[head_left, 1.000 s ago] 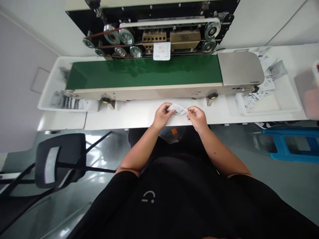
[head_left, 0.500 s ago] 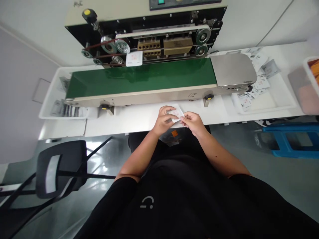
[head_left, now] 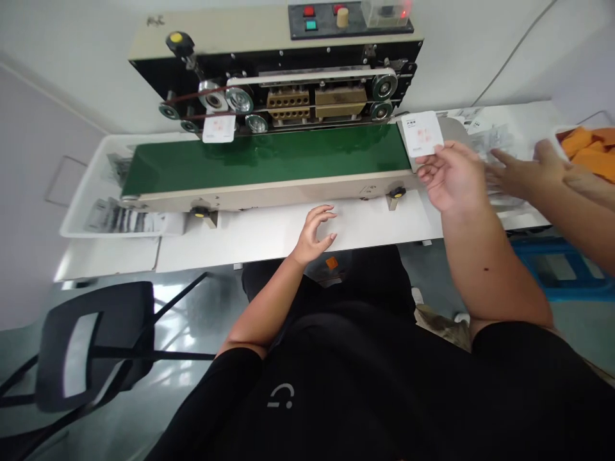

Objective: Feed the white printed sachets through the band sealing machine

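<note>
Pinched in my right hand [head_left: 456, 176] is a small white pouch [head_left: 423, 133] with pale red print, raised by the right end of the sealing machine's belt. My left hand [head_left: 314, 235] hovers over the table's front edge, its fingers curved and apart around nothing. The band sealing machine [head_left: 317, 96] spans the view ahead, its green conveyor belt [head_left: 273, 160] running along its front. A second white pouch [head_left: 219, 128] hangs at the rollers on the machine's left side.
At left, a white bin [head_left: 72, 192] holds several pouches. A co-worker's hands [head_left: 533, 169] reach in from the right over more pouches, near orange items [head_left: 586, 150] in a container. A black chair [head_left: 96, 346] stands at lower left, a blue stool [head_left: 552, 269] at right.
My right hand has carried the pouch away from my left hand, up and right to the belt's end. The machine's pouch has shifted left. A co-worker's hands have appeared.
</note>
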`<action>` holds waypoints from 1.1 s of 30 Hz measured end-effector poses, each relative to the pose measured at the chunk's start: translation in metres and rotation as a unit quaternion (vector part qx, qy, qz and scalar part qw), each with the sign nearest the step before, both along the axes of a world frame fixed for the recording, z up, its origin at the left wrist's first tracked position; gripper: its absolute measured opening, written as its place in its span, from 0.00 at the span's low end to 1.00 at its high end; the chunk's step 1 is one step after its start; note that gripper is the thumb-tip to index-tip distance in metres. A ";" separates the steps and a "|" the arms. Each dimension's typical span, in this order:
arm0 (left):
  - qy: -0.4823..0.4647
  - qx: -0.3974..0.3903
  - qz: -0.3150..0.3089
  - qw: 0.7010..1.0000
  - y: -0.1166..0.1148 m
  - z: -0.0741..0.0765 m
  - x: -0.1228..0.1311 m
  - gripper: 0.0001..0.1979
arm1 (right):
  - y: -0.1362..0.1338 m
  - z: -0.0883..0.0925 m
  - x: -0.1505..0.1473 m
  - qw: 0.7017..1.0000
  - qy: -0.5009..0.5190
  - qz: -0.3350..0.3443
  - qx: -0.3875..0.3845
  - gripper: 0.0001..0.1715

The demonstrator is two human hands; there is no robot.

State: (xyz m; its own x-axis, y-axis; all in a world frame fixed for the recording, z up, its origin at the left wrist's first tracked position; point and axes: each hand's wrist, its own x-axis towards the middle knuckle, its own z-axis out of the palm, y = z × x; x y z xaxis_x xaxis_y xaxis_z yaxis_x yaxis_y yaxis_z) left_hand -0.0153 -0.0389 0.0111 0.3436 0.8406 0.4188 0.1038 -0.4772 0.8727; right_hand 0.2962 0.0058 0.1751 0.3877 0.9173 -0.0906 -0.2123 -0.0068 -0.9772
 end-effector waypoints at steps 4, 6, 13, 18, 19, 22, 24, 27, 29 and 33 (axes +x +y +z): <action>-0.016 -0.010 0.003 1.000 0.000 0.001 0.000 0.22 | 0.043 0.009 0.007 0.999 0.023 -0.021 -0.042 0.10; -0.025 -0.011 0.002 1.000 -0.001 0.001 0.000 0.21 | 0.060 0.009 0.006 0.998 0.018 -0.018 -0.058 0.10; -0.025 -0.023 0.003 0.999 -0.002 0.001 0.000 0.20 | 0.101 0.009 -0.002 0.994 -0.018 0.008 -0.107 0.09; -0.028 -0.028 0.004 0.999 -0.002 0.002 0.000 0.20 | 0.116 0.008 -0.014 0.991 -0.018 0.040 -0.127 0.09; -0.027 -0.029 0.004 0.999 -0.002 0.002 0.000 0.19 | 0.117 0.007 -0.017 0.990 -0.012 0.044 -0.134 0.09; -0.025 -0.032 0.005 0.999 -0.002 0.002 0.000 0.19 | 0.118 0.004 -0.025 0.988 0.018 0.075 -0.131 0.06; -0.024 -0.034 0.006 0.999 -0.001 0.001 0.000 0.19 | 0.111 0.005 -0.028 0.987 0.033 0.112 -0.110 0.08; -0.026 -0.033 0.007 0.999 0.000 0.001 0.000 0.19 | 0.085 0.013 -0.030 0.985 0.004 0.148 -0.088 0.13; -0.030 -0.030 0.005 0.999 0.001 0.001 -0.001 0.19 | 0.058 0.021 -0.030 0.986 -0.047 0.140 -0.074 0.09; -0.029 -0.028 0.005 0.999 0.003 0.000 -0.001 0.19 | 0.007 0.025 -0.009 0.990 -0.140 0.026 0.008 0.06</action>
State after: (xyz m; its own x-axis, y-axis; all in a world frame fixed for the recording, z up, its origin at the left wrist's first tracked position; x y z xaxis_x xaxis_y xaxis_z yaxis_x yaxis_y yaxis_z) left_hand -0.0165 -0.0363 0.0109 0.3120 0.8668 0.3889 0.0574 -0.4258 0.9030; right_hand 0.2873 0.0132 0.2003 0.3477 0.9372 0.0289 0.0675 0.0058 -0.9977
